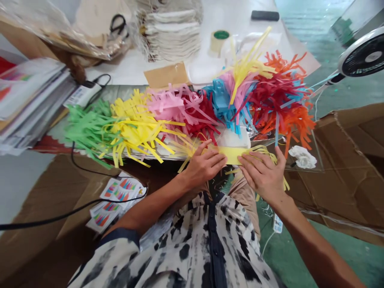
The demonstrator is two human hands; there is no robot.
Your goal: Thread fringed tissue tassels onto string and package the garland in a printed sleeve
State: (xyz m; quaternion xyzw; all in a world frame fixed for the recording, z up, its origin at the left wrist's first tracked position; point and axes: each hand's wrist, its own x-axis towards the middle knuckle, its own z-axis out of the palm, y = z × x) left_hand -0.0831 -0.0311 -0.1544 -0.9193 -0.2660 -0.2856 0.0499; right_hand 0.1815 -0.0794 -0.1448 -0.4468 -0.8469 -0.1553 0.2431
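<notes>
Beyond both grips, the counter [126, 69] carries one row of fringed paper [192, 112] in six colours. Between the grips, at the counter's near edge, lies one yellow strip [232, 155]. The left hand [204, 165] and right hand [264, 176] press its ends, each grip flat with fingers extended, clamped on nothing. This looks like smoothing; the next move calls for even pressure. Farther off sit one tape roll [219, 40] and one pair of scissors [118, 24].

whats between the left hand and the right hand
In the head view, a flat yellow paper strip bridges the gap; the left hand and right hand each press on it.
</notes>
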